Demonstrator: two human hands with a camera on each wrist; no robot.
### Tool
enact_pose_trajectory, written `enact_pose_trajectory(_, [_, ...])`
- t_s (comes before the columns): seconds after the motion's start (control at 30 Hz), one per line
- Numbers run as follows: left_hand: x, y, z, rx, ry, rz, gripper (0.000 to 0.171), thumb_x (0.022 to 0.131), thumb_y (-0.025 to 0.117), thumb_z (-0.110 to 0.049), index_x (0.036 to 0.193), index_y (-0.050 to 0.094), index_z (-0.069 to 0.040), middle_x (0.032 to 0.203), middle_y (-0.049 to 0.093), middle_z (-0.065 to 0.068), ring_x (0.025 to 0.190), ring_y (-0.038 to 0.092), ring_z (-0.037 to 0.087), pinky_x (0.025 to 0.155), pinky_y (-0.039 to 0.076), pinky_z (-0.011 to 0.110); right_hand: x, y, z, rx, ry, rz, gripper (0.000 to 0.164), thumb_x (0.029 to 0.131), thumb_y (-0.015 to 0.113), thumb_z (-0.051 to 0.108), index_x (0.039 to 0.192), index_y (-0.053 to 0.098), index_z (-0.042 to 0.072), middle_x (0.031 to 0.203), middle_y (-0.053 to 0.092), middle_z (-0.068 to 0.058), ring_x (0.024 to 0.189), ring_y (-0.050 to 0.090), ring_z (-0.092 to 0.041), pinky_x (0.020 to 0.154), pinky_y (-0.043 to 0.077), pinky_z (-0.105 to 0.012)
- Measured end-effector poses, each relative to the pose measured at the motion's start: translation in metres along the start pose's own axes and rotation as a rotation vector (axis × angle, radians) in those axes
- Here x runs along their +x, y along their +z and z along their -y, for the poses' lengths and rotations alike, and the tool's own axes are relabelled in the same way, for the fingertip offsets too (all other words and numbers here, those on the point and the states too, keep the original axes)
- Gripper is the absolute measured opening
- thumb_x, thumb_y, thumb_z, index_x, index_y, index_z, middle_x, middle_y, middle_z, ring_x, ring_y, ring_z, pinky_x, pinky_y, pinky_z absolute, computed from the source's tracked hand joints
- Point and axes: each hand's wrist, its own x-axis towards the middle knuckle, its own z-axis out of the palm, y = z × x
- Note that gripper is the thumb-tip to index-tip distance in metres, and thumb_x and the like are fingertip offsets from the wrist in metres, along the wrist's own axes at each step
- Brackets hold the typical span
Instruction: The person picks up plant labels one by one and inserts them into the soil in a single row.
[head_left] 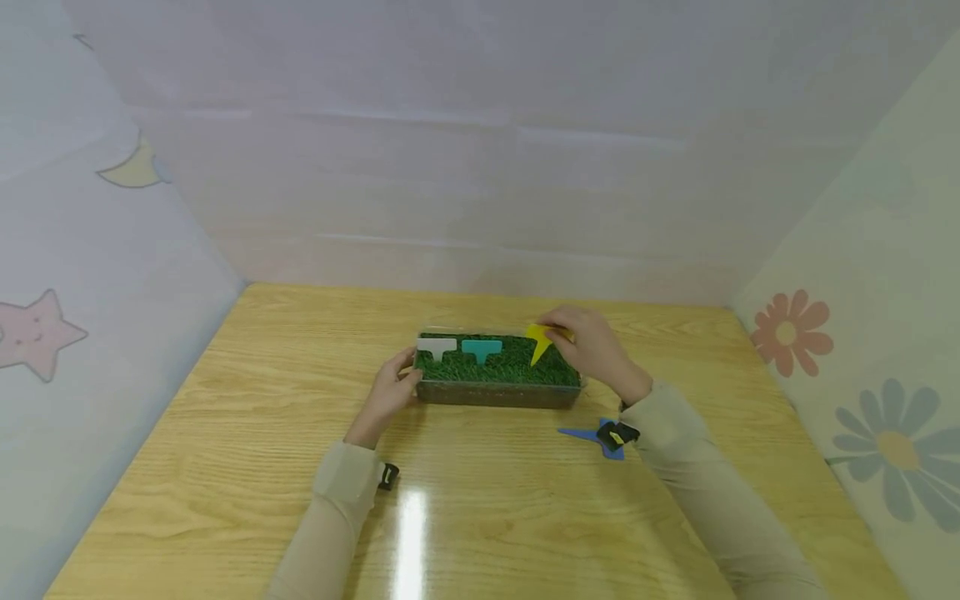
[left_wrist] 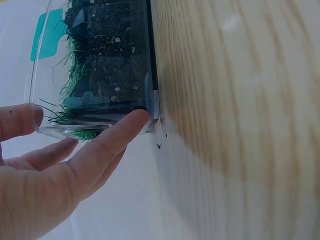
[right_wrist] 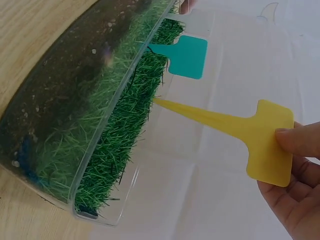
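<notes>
My right hand [head_left: 592,346] pinches the head of a yellow T-shaped plant label [right_wrist: 270,142] between thumb and fingers. The label's pointed tip meets the artificial-looking green grass [right_wrist: 125,130] in a clear rectangular box [head_left: 498,396] of dark soil. At the box's left end, my left hand [head_left: 386,396] touches the wall and corner with fairly straight fingers [left_wrist: 107,145]. A white label [head_left: 437,345] and a teal label [head_left: 482,348] stand upright in the grass toward the left. Under my right wrist, a blue label [head_left: 581,434] lies on the table.
The wooden table [head_left: 480,500] meets a pale wall [head_left: 480,208] close behind the box. Side walls carry star, moon and flower pictures. A black strap piece [head_left: 618,435] on the right wrist partly covers the blue label. Small dark specks [left_wrist: 159,146] lie near the box corner.
</notes>
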Motion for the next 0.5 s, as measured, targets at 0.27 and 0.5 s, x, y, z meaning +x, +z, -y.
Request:
enact_pose_trajectory(0.27, [-0.001,0.001,0.001,0.0,-0.004,-0.017,0.048,0.096,0.042,-0.007,0.142,0.029,-0.005,0.14,0.031,0.023,0.121,0.037,0.042,0.077,0.048,0.047,0.011,0.012,-0.004,-0.069,-0.003,0.103,0.019,0.084,0.061,-0.004,0.102,0.066,-0.002,0.096,0.065,-0.015,0.084,0.061,-0.029,0.074,0.049,-0.041])
enact_pose_trajectory(0.5, [-0.003,0.003,-0.002,0.004,-0.001,-0.019,0.048,0.097,0.041,-0.008,0.143,0.027,-0.006,0.139,0.031,0.023,0.122,0.037,0.041,0.077,0.048,0.047,0.018,0.021,-0.007,-0.097,-0.024,0.134,0.018,0.084,0.06,-0.004,0.101,0.066,-0.002,0.097,0.065,-0.015,0.087,0.061,-0.029,0.075,0.049,-0.04])
